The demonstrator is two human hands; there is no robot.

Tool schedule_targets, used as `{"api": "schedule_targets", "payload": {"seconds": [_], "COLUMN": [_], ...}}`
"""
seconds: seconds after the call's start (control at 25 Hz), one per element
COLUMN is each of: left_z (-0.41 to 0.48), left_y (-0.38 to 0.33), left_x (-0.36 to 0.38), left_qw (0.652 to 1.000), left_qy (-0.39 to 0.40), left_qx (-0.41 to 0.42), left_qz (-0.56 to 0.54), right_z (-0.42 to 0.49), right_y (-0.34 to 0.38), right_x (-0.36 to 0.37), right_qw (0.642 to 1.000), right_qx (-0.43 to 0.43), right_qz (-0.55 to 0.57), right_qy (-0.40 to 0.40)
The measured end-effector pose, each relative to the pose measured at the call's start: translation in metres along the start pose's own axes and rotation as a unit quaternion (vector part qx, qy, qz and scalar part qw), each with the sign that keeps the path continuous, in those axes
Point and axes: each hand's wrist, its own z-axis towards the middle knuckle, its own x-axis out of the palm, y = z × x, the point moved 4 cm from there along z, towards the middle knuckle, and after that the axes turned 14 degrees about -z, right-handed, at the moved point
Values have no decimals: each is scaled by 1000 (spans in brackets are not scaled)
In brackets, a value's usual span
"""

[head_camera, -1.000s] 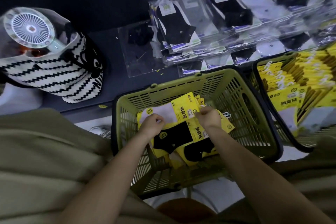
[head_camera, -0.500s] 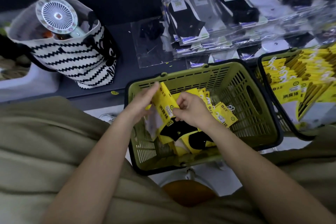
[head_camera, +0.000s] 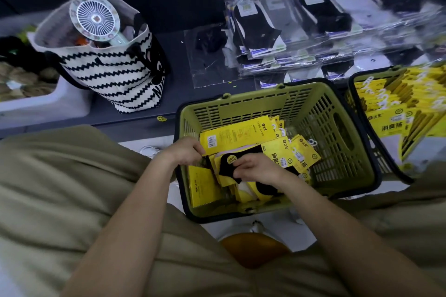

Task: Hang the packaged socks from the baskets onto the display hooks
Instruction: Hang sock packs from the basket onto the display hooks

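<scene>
Left hand [head_camera: 184, 152] at centre of frame, fingers curled, pinched lower left corner of yellow sock pack [head_camera: 236, 136]. Pack lay back side up across top of pile inside green basket [head_camera: 253, 100]. Right hand [head_camera: 257, 170] just right of it, fingers bent over black sock pack [head_camera: 228, 167] in same pile, grasping it. More yellow packs loose beneath both hands. Second basket [head_camera: 351, 96] at right edge, filled with rows of yellow packs. Clear-wrapped socks [head_camera: 289, 31] stacked upper right. Striped bag [head_camera: 115, 75] holding white fan [head_camera: 94, 19] upper left.
</scene>
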Motion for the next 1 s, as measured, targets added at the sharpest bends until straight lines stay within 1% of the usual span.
{"api": "schedule_targets", "payload": {"seconds": [0.08,0.12,0.2,0.28,0.4,0.52,0.6,0.72,0.8,0.92,0.96,1.0], "left_z": [7,11,23,35,57,80,93,112,119,119,114,107], "left_y": [-5,-9,-19,-30,-40,-47,-50,-51,-54,-61,-62,-65], "left_x": [7,13,32,57,89,103,105,103,99,88,81,72], "left_qw": [998,996,991,990,996,997,991,979,969,957,955,953], "left_qy": [-51,-64,-51,-17,5,-15,-22,0,1,-22,-52,-102], "left_qx": [32,53,83,81,63,66,80,76,78,146,170,189], "left_qz": [-16,-37,-87,-116,-70,44,107,191,234,250,237,214], "right_z": [0,-1,-6,-8,-3,8,14,22,27,37,40,41], "right_y": [-23,-36,-65,-88,-103,-104,-107,-118,-124,-126,-126,-125], "right_x": [-28,-43,-68,-79,-80,-85,-87,-88,-87,-90,-92,-94], "right_qw": [995,987,961,938,932,940,943,935,929,920,920,924], "right_qx": [47,76,142,197,220,220,223,239,248,242,235,226], "right_qz": [63,97,151,174,183,153,143,175,191,230,225,206], "right_qy": [-67,-106,-186,-226,-224,-212,-202,-196,-197,-207,-217,-231]}}
